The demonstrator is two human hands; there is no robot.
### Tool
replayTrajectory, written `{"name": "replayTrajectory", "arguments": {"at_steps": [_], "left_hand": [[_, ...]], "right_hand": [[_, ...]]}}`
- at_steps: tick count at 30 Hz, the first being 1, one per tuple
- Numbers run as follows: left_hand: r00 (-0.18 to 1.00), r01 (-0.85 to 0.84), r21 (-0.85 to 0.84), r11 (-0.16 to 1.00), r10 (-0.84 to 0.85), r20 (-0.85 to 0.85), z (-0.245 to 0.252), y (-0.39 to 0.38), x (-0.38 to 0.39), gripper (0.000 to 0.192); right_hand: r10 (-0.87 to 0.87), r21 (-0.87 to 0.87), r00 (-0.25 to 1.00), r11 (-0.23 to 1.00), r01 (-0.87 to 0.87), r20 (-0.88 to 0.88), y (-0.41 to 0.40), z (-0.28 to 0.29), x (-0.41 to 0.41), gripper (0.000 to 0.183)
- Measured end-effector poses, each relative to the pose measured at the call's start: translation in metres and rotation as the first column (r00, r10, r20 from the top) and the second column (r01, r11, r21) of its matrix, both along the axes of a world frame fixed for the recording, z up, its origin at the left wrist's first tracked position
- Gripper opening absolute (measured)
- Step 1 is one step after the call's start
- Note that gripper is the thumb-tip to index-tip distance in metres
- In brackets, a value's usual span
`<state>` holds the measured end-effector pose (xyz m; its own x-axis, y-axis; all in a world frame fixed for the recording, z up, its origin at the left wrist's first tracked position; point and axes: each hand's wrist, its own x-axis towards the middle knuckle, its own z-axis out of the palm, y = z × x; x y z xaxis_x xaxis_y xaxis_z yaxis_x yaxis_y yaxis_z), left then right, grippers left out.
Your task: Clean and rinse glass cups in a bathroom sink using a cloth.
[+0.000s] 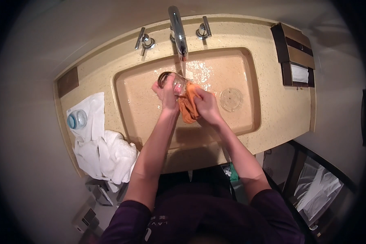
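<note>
My left hand (167, 94) grips a clear drinking glass (179, 83) with a dark end, tilted on its side over the sink basin (146, 128). An orange cloth (189, 109) is bunched in my right hand (208, 105) and pressed against the glass's right end. Some of the cloth hangs down between my wrists. Water runs from the chrome faucet (178, 33) just behind the glass. To the right of my right hand, a round clear glass dish or lid (231, 99) lies on the wet basin floor.
Two lever handles (146, 41) (203, 30) flank the faucet. On the left counter, a glass jar with a blue end (77, 119) lies on a white cloth (94, 103), beside crumpled white towels (109, 155). A brown tissue box (296, 55) stands at the right. A bin with a plastic liner (317, 189) is lower right.
</note>
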<state>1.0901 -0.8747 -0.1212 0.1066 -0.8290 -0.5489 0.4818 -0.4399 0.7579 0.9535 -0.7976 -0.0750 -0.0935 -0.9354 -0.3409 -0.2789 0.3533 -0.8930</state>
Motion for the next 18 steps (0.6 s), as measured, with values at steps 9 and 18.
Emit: {"name": "replayTrajectory", "arguments": {"at_steps": [9, 18], "left_hand": [[0.984, 0.005, 0.197, 0.98, 0.03, -0.174, 0.014, -0.019, 0.009, 0.039], [0.835, 0.272, 0.274, 0.922, -0.086, -0.543, 0.006, -0.012, -0.01, 0.04]], "right_hand": [[-0.483, 0.348, 0.453, 0.87, 0.35, 0.749, 0.007, 0.009, -0.002, 0.035], [-0.221, 0.244, 0.164, 0.961, -0.131, 0.961, -0.055, -0.022, 0.002, 0.048]]}}
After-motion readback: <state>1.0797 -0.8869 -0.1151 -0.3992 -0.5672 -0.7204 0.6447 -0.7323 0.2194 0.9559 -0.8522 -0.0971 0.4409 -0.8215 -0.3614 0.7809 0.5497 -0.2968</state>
